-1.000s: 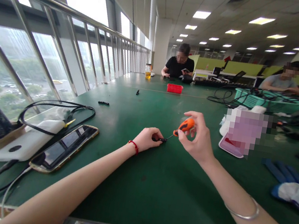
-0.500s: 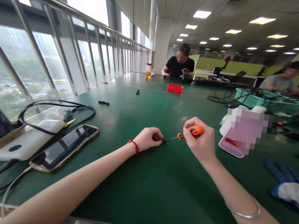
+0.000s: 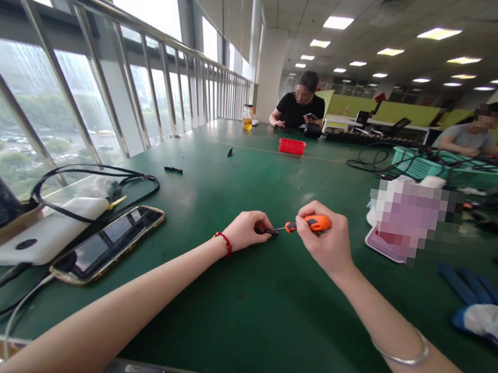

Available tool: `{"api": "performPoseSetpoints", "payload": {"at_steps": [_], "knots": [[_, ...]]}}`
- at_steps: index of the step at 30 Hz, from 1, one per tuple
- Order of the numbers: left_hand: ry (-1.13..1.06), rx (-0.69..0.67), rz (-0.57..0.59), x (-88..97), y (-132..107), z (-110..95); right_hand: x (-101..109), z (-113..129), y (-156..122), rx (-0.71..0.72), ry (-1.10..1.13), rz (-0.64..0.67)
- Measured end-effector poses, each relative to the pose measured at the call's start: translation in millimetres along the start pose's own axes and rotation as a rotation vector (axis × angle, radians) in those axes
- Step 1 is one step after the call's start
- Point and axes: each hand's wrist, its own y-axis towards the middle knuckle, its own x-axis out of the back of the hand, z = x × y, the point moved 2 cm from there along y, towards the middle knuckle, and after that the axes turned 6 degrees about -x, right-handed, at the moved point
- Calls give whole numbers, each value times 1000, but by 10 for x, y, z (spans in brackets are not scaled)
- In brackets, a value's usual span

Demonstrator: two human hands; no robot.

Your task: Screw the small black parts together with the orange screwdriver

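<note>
My left hand (image 3: 245,230) rests on the green table (image 3: 228,310), fingers curled around a small black part (image 3: 270,231) that pokes out to the right. My right hand (image 3: 323,243) grips a small orange-handled screwdriver (image 3: 312,224), held almost level, with its thin tip meeting the black part. A red string circles my left wrist and a silver bangle sits on my right forearm.
A phone (image 3: 108,244), a white power bank (image 3: 49,236) and black cables (image 3: 88,175) lie at the left. Blue-and-white gloves (image 3: 486,309) lie at the right. Further off are a red tray (image 3: 291,146), small black parts (image 3: 173,169), a green basket (image 3: 419,164) and seated people.
My right hand drew back toward my left and lowered the screwdriver from a steep tilt to nearly level. My left hand stayed where it was.
</note>
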Motion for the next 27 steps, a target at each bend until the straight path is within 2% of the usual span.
{"api": "performPoseSetpoints", "payload": {"at_steps": [10, 17, 21, 23, 27], "knots": [[1, 4, 2, 10, -5, -17, -12, 17, -9, -86, -103, 17], [-10, -4, -13, -11, -2, 26, -11, 4, -14, -44, -67, -34], [-18, -17, -16, -19, 0, 47, -25, 13, -13, -87, -108, 46], [-23, -21, -16, -18, -2, 45, -25, 34, -18, -70, -93, 72], [-19, -29, -19, -11, -5, 28, -12, 52, -25, 25, -72, 9]]}}
